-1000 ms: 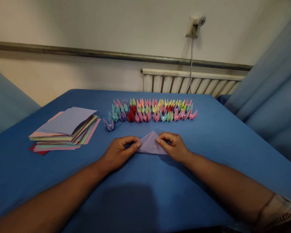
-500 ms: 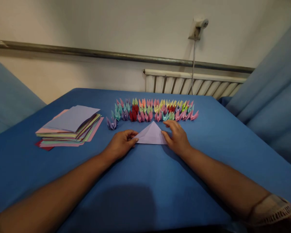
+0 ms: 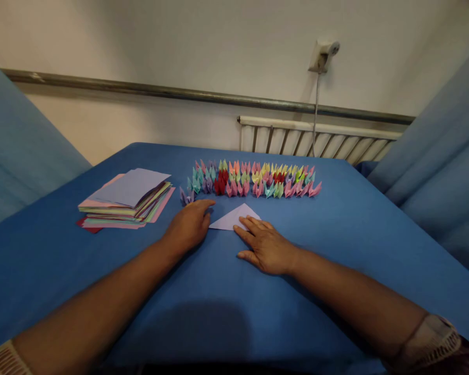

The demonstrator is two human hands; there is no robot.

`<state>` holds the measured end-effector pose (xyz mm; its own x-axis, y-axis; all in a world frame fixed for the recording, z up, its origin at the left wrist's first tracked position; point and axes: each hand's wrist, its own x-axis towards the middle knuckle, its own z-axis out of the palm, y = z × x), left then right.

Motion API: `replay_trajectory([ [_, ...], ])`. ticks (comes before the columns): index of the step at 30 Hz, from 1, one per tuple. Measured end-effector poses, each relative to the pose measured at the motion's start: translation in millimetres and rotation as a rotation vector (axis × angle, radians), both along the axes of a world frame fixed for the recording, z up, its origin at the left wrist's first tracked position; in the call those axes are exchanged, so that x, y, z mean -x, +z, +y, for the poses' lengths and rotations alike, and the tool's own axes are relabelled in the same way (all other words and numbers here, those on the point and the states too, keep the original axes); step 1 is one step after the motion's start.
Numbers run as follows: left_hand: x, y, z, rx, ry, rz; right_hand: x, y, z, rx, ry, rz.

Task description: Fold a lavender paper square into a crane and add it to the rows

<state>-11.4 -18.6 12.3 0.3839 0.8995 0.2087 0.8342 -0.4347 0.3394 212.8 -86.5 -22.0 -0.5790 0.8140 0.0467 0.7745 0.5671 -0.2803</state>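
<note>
- Right hand (image 3: 271, 248): fingers (image 3: 245, 236) spread, released, lying over the folded lilac paper (image 3: 234, 214).
- Left hand (image 3: 188, 225): thumb and forefinger parted beside the paper's left corner; cannot tell if touching.

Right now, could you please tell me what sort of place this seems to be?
Indoors, perhaps a curtained bay in a ward or dormitory: blue curtains hang at both sides, with a radiator and a long pipe along the wall.
</note>
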Motion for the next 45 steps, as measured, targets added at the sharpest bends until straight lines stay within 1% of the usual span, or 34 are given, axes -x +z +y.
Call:
replay_trajectory([
  [1,-7.3,-1.3,-7.9,-0.027,-0.046,-0.011,-0.1,-0.2,0.1,-0.002,0.002,0.001],
  [2,-15.7,-3.8,-16.8,-0.025,-0.12,-0.024,-0.1,-0.8,0.2,-0.006,0.001,0.005],
  [3,-24.4,-7.1,-26.2,0.0,-0.199,-0.028,-0.1,-1.6,0.4,-0.008,0.002,0.009],
  [5,-39.1,-15.1,-43.4,0.072,-0.371,0.032,-0.1,-3.5,0.7,-0.009,0.009,0.013],
  [6,-43.8,-19.0,-50.1,0.086,-0.398,0.061,0.0,-4.3,0.8,-0.008,0.013,0.013],
  [7,-46.1,-22.3,-55.2,0.094,-0.404,0.094,0.2,-4.7,0.9,-0.006,0.015,0.012],
  [9,-44.5,-26.6,-61.1,0.106,-0.367,0.153,0.7,-4.9,0.9,-0.001,0.011,0.011],
  [12,-32.7,-26.7,-65.2,0.109,-0.288,0.258,1.6,-4.0,0.7,0.003,-0.011,0.009],
  [15,-19.0,-20.0,-70.1,0.097,-0.21,0.362,1.8,-3.3,0.5,0.001,-0.02,0.002],
  [19,-2.8,-3.0,-75.8,0.117,-0.152,0.46,1.7,-2.2,0.0,0.009,-0.026,0.007],
  [21,2.2,5.9,-75.5,0.124,-0.146,0.477,1.9,-1.1,-0.4,0.017,-0.03,0.009],
  [23,2.3,12.1,-72.5,0.11,-0.132,0.48,2.3,0.1,-0.7,0.023,-0.03,0.012],
  [25,-4.4,13.9,-66.8,0.052,-0.136,0.443,2.3,0.7,-0.6,0.018,-0.03,0.02],
  [26,-10.1,12.7,-63.0,0.015,-0.163,0.404,2.2,0.7,-0.3,0.013,-0.027,0.026],
  [28,-23.8,6.5,-54.1,-0.04,-0.285,0.287,1.8,-0.1,0.6,0.004,-0.009,0.034],
  [30,-36.1,-3.2,-44.7,0.025,-0.419,0.216,1.4,-1.4,1.5,-0.008,0.007,0.041],
  [32,-42.8,-13.4,-37.1,0.097,-0.455,0.198,1.3,-2.0,1.7,-0.025,0.014,0.043],
  [35,-41.1,-22.6,-32.1,0.117,-0.456,0.222,0.7,0.1,-1.3,-0.029,0.007,0.029],
  [37,-36.8,-23.7,-32.2,0.124,-0.466,0.262,-1.1,3.2,-6.4,-0.011,-0.038,0.006],
  [40,-33.3,-22.6,-32.9,0.119,-0.484,0.304,-7.4,6.7,-18.9,0.002,-0.161,-0.056],
  [45,-35.1,-24.1,-30.6,0.117,-0.505,0.295,-25.7,5.3,-43.3,-0.016,-0.377,-0.152],
])
